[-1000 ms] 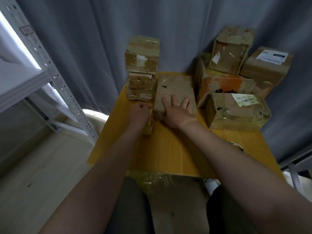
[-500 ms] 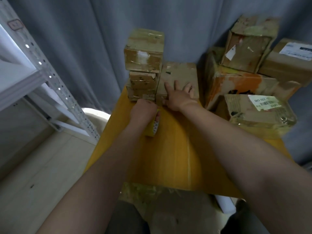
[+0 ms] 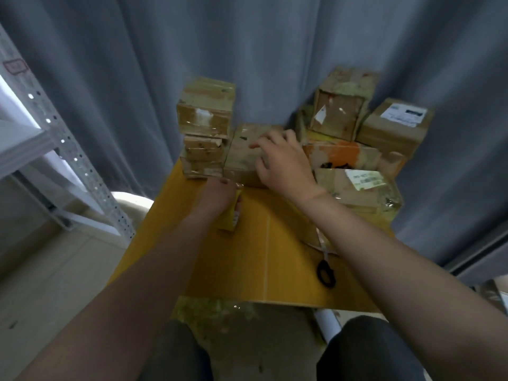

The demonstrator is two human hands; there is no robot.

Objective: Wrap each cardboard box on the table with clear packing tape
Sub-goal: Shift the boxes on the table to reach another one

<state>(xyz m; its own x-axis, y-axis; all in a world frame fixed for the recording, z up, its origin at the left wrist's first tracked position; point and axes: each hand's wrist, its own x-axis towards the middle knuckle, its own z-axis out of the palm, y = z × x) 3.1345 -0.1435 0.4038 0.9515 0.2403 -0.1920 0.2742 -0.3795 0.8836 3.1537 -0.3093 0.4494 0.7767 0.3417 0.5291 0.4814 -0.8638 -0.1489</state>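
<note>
Head view, looking down over both forearms. Gripping the yellow tape roll [image 3: 232, 215] in the left hand [image 3: 220, 193], fingers wrapped round it, low over the worktop [image 3: 247, 265] and just short of the middle box [image 3: 243, 152]. Holding that box with the right hand [image 3: 283, 163], fingers bent over the top, thumb down the near face. Parked at the back of the worktop, hard against a three-high stack of taped boxes [image 3: 204, 127] on the left. Flanked on the right by a pile of boxes [image 3: 357, 188], some labelled, one smeared orange. Black-handled scissors [image 3: 325, 270] lying near the right forearm, well apart from the roll. Backed by a grey curtain [image 3: 261, 50]; white metal rack [image 3: 82, 174] off to the left
</note>
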